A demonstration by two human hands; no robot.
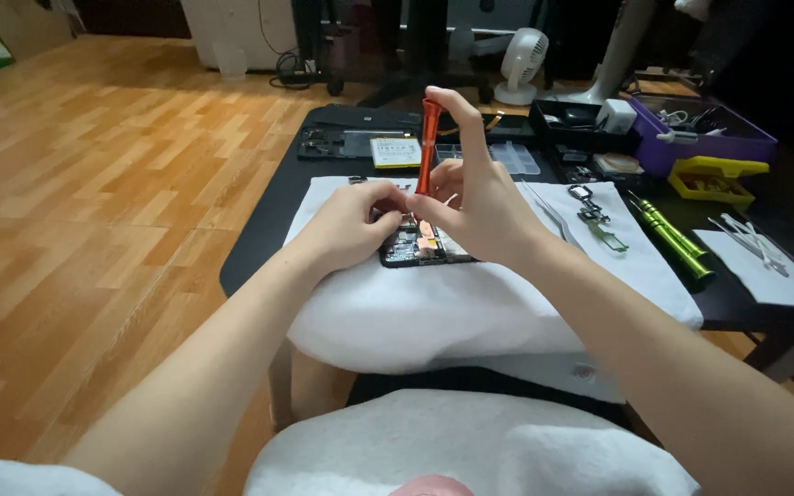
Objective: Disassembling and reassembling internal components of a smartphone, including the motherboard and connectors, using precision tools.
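An opened phone (413,250) with its circuit boards showing lies on a white towel (434,303) spread over a black table (259,234). My left hand (346,223) rests on the phone's left side and steadies it. My right hand (473,200) holds an orange screwdriver (427,147) upright, one fingertip on its top, the tip pointing down into the phone. The tip itself is hidden behind my fingers.
Metal tweezers (551,216) and small phone parts (595,220) lie on the towel's right. Two green screwdrivers (673,241), a yellow parts box (714,179), a purple tray (700,138), a phone battery (396,152) and a small white fan (519,64) surround them. Wooden floor lies to the left.
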